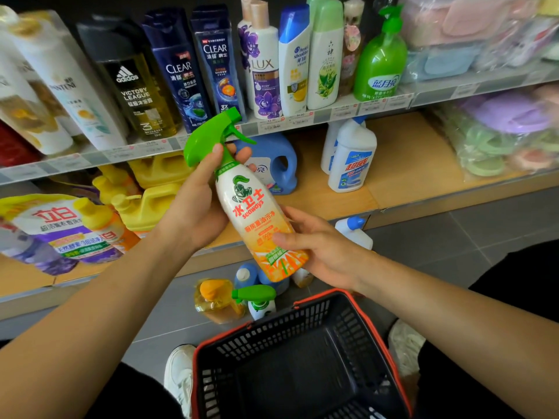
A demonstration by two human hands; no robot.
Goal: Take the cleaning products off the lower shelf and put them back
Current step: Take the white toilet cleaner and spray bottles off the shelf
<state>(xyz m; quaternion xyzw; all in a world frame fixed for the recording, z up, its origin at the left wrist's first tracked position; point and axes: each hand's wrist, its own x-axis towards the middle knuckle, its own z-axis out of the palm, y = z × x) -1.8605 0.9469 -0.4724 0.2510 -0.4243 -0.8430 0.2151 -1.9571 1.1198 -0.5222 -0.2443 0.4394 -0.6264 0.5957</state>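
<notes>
Facing the wooden lower shelf (408,158), a white-and-orange plastic spray bottle with a green trigger (254,213) hangs tilted in mid-air, left hand (196,204) curled round its neck, right hand (320,252) gripping its base, likely steadied this way for reshelving upright.

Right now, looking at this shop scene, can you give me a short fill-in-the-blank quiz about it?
1. The left hand and right hand hold a spray bottle with a ____ trigger top.
2. A second spray bottle sits down on the ____.
3. The blue jug stands on the ____ shelf.

Missing words: green; floor; lower.
</notes>
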